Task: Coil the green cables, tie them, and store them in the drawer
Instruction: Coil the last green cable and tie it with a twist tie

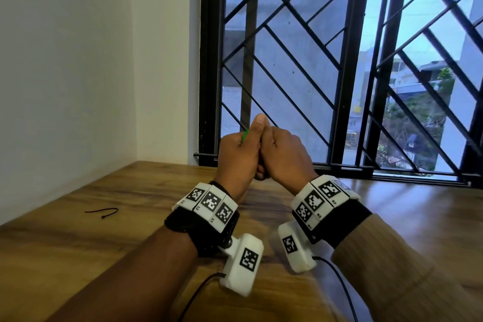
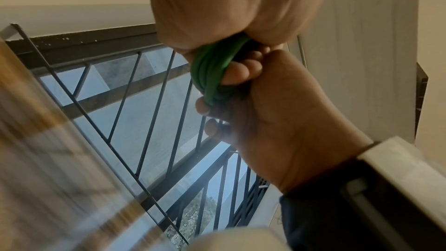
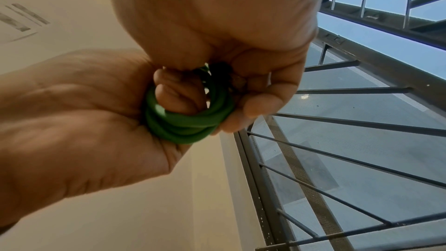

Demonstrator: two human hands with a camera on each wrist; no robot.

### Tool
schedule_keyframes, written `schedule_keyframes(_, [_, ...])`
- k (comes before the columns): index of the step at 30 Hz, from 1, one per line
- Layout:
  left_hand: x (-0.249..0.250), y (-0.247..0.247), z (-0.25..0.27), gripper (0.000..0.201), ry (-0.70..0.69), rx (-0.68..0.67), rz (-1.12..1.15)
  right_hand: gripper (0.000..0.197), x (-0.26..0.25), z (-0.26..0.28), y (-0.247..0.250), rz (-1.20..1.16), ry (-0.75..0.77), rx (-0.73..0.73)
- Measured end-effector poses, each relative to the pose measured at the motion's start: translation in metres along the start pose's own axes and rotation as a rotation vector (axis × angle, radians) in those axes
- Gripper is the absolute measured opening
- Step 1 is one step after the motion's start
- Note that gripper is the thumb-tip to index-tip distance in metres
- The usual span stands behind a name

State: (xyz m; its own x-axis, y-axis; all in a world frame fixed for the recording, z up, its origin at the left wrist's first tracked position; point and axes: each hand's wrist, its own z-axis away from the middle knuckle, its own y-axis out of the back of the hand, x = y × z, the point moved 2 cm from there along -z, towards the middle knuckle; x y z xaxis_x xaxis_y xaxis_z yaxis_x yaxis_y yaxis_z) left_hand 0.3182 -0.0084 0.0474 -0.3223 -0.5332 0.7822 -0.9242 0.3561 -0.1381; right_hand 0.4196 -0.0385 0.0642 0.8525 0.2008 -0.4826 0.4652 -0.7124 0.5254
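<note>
A small coil of green cable is held up above the wooden table between both hands, in front of the window. My left hand grips the coil, with two fingers pushed through its loops. My right hand is pressed against the left and curls round the coil's other side. In the head view only a short green piece shows beside the left thumb. Something small and dark sits at the top of the coil under the right fingers; I cannot tell what it is. No drawer is in view.
A thin black tie lies on the table at the left, near the white wall. A barred window runs along the table's far edge. Camera cords trail from both wrists toward me.
</note>
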Motion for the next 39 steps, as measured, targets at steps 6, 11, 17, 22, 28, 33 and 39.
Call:
schedule_keyframes(6, [-0.001, 0.0, -0.001, 0.064, -0.058, 0.03, -0.058, 0.069, -0.002, 0.003, 0.001, 0.062, 0.004, 0.026])
schedule_keyframes(11, [-0.002, 0.001, -0.001, 0.065, -0.058, 0.033, -0.071, 0.071, -0.003, 0.004, 0.0, 0.065, -0.002, 0.049])
schedule_keyframes(17, [-0.004, 0.003, -0.004, 0.067, -0.047, 0.035, -0.09, 0.074, -0.003, 0.005, -0.001, 0.049, -0.003, 0.059])
schedule_keyframes(22, [-0.008, 0.006, -0.007, 0.073, -0.001, 0.02, -0.103, 0.077, -0.003, 0.005, 0.0, 0.115, -0.009, 0.087])
schedule_keyframes(28, [0.003, 0.005, -0.007, 0.085, 0.167, -0.037, -0.159, 0.079, -0.001, 0.001, 0.005, 0.158, -0.005, 0.077])
schedule_keyframes(33, [0.001, 0.012, -0.008, 0.08, -0.054, 0.102, -0.377, 0.083, -0.007, 0.001, 0.001, 0.135, -0.012, 0.092])
schedule_keyframes(39, [-0.005, 0.011, -0.013, 0.085, 0.012, 0.048, -0.35, 0.09, -0.002, 0.0, -0.004, -0.104, -0.124, -0.035])
